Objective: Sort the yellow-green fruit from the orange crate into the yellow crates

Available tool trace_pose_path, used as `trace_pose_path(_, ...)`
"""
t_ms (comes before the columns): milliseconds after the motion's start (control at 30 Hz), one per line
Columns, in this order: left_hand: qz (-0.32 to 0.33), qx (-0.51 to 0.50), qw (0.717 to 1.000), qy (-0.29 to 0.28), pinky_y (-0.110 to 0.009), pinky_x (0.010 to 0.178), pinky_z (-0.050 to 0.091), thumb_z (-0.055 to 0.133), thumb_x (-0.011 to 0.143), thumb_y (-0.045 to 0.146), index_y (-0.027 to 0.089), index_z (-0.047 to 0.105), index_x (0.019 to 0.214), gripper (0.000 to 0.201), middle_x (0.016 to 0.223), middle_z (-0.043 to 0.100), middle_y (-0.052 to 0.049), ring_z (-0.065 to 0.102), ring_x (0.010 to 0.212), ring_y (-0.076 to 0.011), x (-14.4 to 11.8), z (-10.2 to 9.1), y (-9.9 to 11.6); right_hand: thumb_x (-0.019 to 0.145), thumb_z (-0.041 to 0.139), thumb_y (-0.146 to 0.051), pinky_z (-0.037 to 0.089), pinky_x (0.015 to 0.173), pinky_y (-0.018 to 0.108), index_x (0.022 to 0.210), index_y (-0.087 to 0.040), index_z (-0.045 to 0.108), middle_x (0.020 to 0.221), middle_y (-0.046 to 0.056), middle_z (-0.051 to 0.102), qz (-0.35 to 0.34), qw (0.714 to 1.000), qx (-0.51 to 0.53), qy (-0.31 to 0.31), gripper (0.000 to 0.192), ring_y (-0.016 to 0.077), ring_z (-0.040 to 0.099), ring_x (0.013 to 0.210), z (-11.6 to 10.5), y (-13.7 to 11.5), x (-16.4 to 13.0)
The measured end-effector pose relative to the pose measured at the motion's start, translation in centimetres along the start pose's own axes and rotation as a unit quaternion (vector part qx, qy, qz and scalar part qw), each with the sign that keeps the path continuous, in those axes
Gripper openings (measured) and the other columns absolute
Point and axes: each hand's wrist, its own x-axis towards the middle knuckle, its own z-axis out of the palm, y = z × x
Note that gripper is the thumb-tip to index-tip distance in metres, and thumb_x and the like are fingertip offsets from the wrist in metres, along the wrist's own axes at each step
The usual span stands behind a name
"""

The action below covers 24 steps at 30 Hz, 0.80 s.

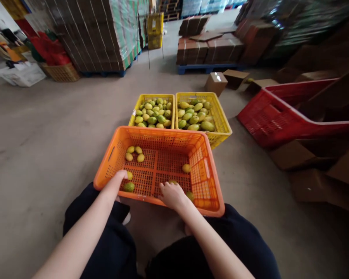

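Note:
An orange plastic crate [205, 170] sits on the floor between my knees, with several yellow-green mangoes loose on its bottom. My left hand [116, 182] grips the crate's near rim at the left, next to a greenish mango [129, 187]. My right hand [171, 194] reaches down inside the crate and closes over a mango [172, 181], mostly hidden under the fingers. Another mango [187, 167] lies just beyond it. A small cluster of mangoes [134, 153] rests at the crate's far left.
Two yellow crates [225, 123] full of mangoes stand side by side right behind the orange one. A red crate [279, 120] and cardboard boxes [293, 155] lie to the right. Wrapped pallets of cartons [99, 35] and a wicker basket [61, 71] stand at the back.

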Motion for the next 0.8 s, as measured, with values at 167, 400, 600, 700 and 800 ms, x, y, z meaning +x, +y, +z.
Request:
trace_pose_path(167,-0.021,-0.059,0.993,0.098,-0.022,0.075,0.051,0.051,0.094,0.016,0.014,0.059,0.083,0.014,0.090,0.060,-0.002,0.063,0.083,-0.0116,5.2,0.3,0.5,0.089,0.054,-0.021,0.050,0.087,0.042,0.117,-0.010,0.064,0.111,0.021,0.069,0.021,1.000,-0.011,-0.005,0.032,0.0335,0.066,0.105,0.5,1.4,0.6)
trace_pose_path(400,0.034,-0.129,0.982,0.136,-0.010,0.079,0.044,0.030,0.095,0.001,0.019,0.045,0.071,0.033,0.079,0.055,0.000,0.060,0.081,-0.0076,14.1,3.4,2.4,0.081,0.065,-0.021,0.058,0.081,0.043,0.122,-0.014,0.066,0.107,0.018,0.072,0.030,0.996,-0.048,0.072,0.041,0.0317,0.070,0.092,4.4,5.7,0.9)
trace_pose_path(600,0.040,-0.108,0.980,0.162,-0.007,0.084,0.039,0.026,0.090,-0.008,0.017,0.044,0.072,0.036,0.084,0.057,-0.001,0.056,0.093,-0.0065,20.1,4.0,2.3,0.075,0.065,-0.021,0.060,0.078,0.045,0.119,-0.019,0.069,0.110,0.018,0.073,-0.003,0.983,-0.095,0.157,0.044,0.0326,0.071,0.091,8.0,7.3,0.4)
trace_pose_path(700,0.015,-0.089,0.980,0.180,-0.007,0.087,0.037,0.031,0.090,-0.009,0.016,0.043,0.070,0.034,0.088,0.058,-0.001,0.056,0.092,-0.0046,21.5,3.7,1.8,0.075,0.065,-0.023,0.060,0.078,0.044,0.120,-0.021,0.068,0.110,0.017,0.073,-0.021,0.984,-0.091,0.150,0.045,0.0318,0.072,0.091,8.3,7.3,0.2)
trace_pose_path(800,-0.031,-0.057,0.980,0.190,-0.010,0.087,0.041,0.038,0.094,0.001,0.016,0.045,0.071,0.029,0.087,0.060,-0.002,0.059,0.087,-0.0054,21.1,3.4,1.0,0.075,0.067,-0.025,0.060,0.078,0.045,0.121,-0.019,0.068,0.112,0.018,0.072,-0.014,0.989,-0.083,0.123,0.046,0.0331,0.071,0.092,7.8,6.9,0.4)
